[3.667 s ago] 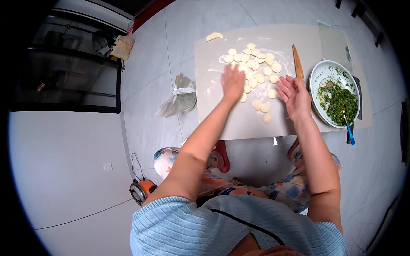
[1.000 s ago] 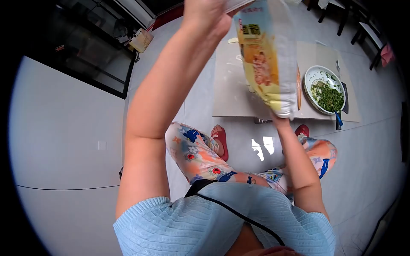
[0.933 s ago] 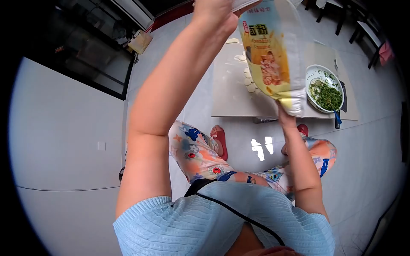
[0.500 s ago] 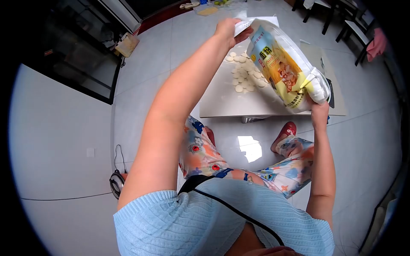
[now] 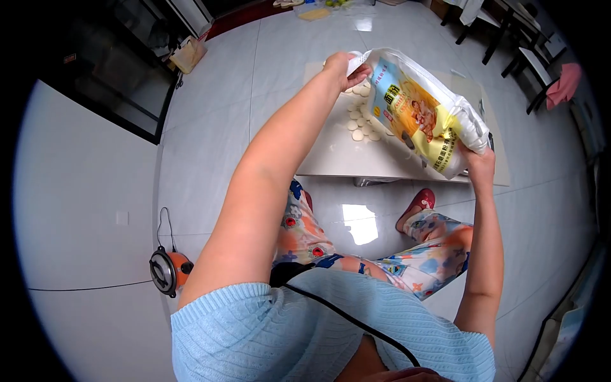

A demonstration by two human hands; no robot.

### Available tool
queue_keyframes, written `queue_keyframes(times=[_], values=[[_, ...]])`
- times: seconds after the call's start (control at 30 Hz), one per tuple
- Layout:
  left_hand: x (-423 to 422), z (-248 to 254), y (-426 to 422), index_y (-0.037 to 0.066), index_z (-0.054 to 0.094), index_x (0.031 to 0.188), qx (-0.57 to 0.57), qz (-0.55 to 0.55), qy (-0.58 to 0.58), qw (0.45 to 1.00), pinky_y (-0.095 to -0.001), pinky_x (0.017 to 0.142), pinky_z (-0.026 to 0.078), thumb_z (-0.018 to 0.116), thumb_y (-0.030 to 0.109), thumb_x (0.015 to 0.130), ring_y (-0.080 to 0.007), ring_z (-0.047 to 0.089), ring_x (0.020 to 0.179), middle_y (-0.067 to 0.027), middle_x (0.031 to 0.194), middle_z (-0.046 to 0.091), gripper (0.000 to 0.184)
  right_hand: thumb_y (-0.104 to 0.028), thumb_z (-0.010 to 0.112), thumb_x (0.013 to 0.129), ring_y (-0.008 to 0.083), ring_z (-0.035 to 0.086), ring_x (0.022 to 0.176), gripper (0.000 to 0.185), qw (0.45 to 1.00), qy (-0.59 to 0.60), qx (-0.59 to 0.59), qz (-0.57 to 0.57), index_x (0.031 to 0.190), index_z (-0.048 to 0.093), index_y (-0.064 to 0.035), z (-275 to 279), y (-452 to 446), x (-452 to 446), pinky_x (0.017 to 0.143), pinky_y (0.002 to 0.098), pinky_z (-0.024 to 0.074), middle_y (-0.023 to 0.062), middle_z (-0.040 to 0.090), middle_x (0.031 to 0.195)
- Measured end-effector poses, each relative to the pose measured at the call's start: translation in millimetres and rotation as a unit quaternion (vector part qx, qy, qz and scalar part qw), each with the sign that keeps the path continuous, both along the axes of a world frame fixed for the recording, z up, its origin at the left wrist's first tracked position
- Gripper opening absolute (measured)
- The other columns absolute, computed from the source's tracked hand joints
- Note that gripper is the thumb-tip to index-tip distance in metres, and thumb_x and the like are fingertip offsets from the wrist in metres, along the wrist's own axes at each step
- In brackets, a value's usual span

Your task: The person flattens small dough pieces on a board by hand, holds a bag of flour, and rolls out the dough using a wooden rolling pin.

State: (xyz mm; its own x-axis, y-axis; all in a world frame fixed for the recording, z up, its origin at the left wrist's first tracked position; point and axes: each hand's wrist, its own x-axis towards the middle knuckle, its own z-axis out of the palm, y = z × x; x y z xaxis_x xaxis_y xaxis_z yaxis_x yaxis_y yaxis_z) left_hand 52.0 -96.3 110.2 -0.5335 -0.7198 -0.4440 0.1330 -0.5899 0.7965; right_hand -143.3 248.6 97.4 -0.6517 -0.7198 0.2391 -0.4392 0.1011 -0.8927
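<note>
Here, tilted bag (image 5: 415, 113): blue-and-yellow print, dark lettering, white edges.

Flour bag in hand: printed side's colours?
The flour bag's printed side is mainly light blue, orange and yellow; best in the head view.

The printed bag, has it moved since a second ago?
Yes: the printed bag's lower end has swung rightward over the table, nearer the table's right edge.

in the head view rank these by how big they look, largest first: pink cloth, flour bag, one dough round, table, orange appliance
1. table, partly covered
2. flour bag, held above it
3. orange appliance and pink cloth: too alike to rank
4. one dough round
</note>
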Motion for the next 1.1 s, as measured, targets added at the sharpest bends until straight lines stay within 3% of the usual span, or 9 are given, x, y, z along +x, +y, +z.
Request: queue_keyframes(times=[0.4, 0.6, 0.7, 1.1], values=[[-6.3, -2.3, 8.4, -0.002, 0.064, 0.11, 0.006, -0.017, 0.01, 1.0, -0.0355, 0.075, 0.063, 0.049, 0.018, 0.098, -0.0298, 0.072, 0.091, -0.0164, 0.098, 0.07, 0.028, -0.013, 0.072, 0.086, 0.0133, 0.066, 0.089, 0.027, 0.996, 0.076, 0.012, -0.038, 0.109, 0.072, 0.0012, 4.2, 11.8, -13.7, 0.081, 0.0295, 0.0511, 0.0078, 0.074, 0.097], [0.2, -1.9, 14.8, -0.001, 0.064, 0.111, 0.044, -0.005, 0.009, 0.999, -0.0359, 0.075, 0.063, 0.049, 0.015, 0.097, -0.0299, 0.071, 0.091, -0.0163, 0.098, 0.07, 0.026, -0.018, 0.072, 0.089, 0.0123, 0.062, 0.089, 0.027, 0.998, 0.05, 0.019, -0.037, 0.108, 0.071, 0.0005, 13.1, 9.7, -10.5, 0.081, 0.0289, 0.0489, 0.0044, 0.071, 0.099], [5.8, 0.8, 26.5, -0.003, 0.064, 0.11, 0.011, 0.019, 0.019, 1.0, -0.0357, 0.075, 0.063, 0.05, 0.014, 0.097, -0.0297, 0.071, 0.091, -0.0169, 0.098, 0.07, 0.025, -0.018, 0.072, 0.089, 0.0117, 0.061, 0.086, 0.025, 1.0, 0.021, 0.011, 0.001, 0.107, 0.072, 0.0002, 5.0, 13.9, -25.3, 0.079, 0.029, 0.0489, 0.0033, 0.071, 0.096], [12.5, 13.5, 37.0, -0.002, 0.066, 0.108, -0.014, -0.012, 0.004, 1.0, -0.0351, 0.078, 0.063, 0.054, 0.014, 0.095, -0.0275, 0.071, 0.09, -0.016, 0.097, 0.071, 0.024, -0.016, 0.074, 0.089, 0.0105, 0.06, 0.085, 0.022, 0.999, 0.014, -0.023, -0.032, 0.104, 0.073, 0.0007, 10.4, 20.9, -24.0, 0.076, 0.027, 0.0486, 0.0026, 0.07, 0.096]])
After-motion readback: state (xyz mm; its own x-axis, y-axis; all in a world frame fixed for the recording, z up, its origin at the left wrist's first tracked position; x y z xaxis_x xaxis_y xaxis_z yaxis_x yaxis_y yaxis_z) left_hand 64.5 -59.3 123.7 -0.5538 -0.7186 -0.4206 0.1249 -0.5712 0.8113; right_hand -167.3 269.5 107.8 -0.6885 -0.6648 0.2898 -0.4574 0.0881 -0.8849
